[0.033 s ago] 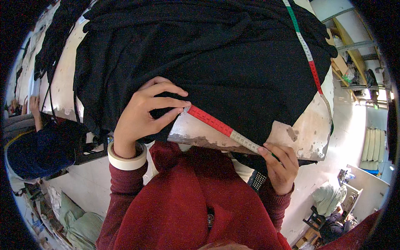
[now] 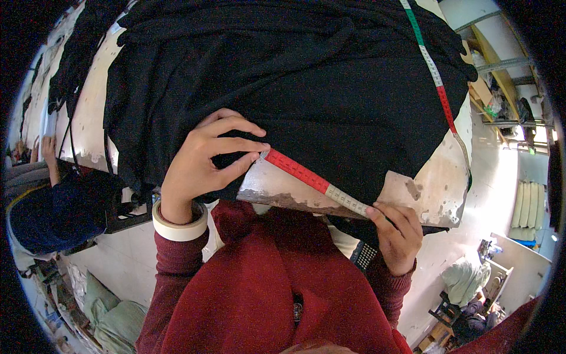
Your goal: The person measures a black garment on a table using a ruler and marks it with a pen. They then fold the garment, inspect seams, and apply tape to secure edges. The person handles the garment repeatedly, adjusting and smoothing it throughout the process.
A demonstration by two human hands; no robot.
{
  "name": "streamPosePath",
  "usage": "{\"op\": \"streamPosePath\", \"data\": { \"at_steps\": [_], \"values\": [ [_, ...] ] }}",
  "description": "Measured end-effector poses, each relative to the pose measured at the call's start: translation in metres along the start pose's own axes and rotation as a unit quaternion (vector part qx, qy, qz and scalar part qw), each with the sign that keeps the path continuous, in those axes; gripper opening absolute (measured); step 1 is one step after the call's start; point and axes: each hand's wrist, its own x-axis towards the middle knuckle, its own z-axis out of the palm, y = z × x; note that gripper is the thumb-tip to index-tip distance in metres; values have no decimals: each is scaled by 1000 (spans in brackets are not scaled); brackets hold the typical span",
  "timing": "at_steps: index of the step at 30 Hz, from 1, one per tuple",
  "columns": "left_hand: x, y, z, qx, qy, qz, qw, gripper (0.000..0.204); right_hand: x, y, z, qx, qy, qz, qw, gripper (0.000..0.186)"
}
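Black fabric (image 2: 283, 82) covers most of the table. A tape measure (image 2: 298, 172), red then white, is stretched slantwise along the fabric's near edge. My left hand (image 2: 209, 156) pinches its end between thumb and index finger, the other fingers resting on the cloth. Farther right and nearer to me, my right hand (image 2: 398, 233) grips the white stretch between thumb and fingers. A roll of cream tape (image 2: 201, 233) circles my left wrist like a bracelet. Another stretch of measuring tape (image 2: 445, 109), green, white and red, runs down the fabric's right side.
The worn, stained table (image 2: 427, 197) shows at the near right corner. At the left, a person in dark clothing (image 2: 56, 215) sits by more black cloth. Shelves (image 2: 507, 65) stand at the far right. A green-grey sack (image 2: 115, 315) lies on the floor at lower left.
My right fingers have shifted slightly on the tape measure, and a green bit that showed between them is hidden. My left hand stays in place.
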Motion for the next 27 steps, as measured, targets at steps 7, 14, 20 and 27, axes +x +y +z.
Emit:
{"op": "streamPosePath", "data": {
  "at_steps": [7,14,20,27],
  "values": [
    [4,-1,2,3,18,-8,1000,18,5,6,7,-4,4,-1,1000,43],
    [4,-2,2,3,21,-5,1000,17,5,9,-1,17,-32,-5,999,40],
    [3,-5,3,5,15,-5,1000,18,7,12,-1,13,-34,-18,999,38],
    [4,-3,3,40,13,1,999,19,7,13,-2,30,-34,-16,999,42]
  ]
}}
